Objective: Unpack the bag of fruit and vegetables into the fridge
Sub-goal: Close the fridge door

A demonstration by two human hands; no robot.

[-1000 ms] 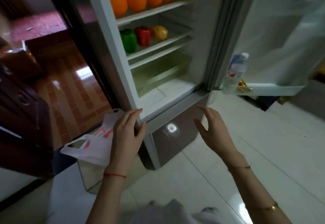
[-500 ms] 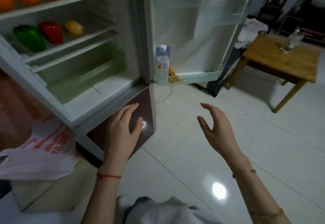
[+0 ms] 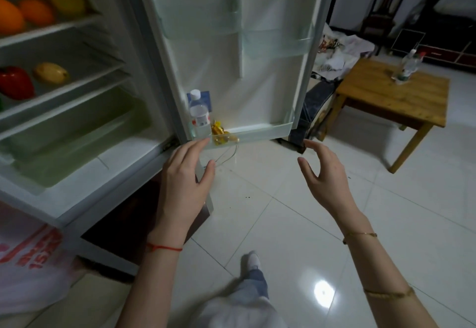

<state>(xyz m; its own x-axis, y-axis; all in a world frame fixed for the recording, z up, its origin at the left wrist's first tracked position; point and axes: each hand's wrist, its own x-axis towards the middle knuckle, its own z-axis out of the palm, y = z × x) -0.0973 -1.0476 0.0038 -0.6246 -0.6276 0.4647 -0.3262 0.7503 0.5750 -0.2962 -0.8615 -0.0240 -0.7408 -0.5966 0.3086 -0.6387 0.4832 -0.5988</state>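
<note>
A: Fridge (image 3: 85, 173), standing wide open at left, door (image 3: 231, 57) swung out ahead. Oranges (image 3: 10, 18) on the top shelf, red pepper (image 3: 15, 83) and a yellow fruit (image 3: 51, 72) on the shelf below.

B: And the bag (image 3: 31, 263)?

A: White, red print, slumped at lower left beside the fridge base. Untouched.

B: Hands?

A: Left hand (image 3: 184, 181) relaxed, fingers straight, fingertips near the door's bottom rack. Right hand (image 3: 325, 181) loosely spread, grasping nothing, over the floor tiles.

B: Smaller bits?

A: Water bottle (image 3: 199, 116) upright in that rack, gold wrappers (image 3: 221, 134) just beside.

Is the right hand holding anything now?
No, the right hand hangs open over the floor, its fingers relaxed and touching nothing.
</note>
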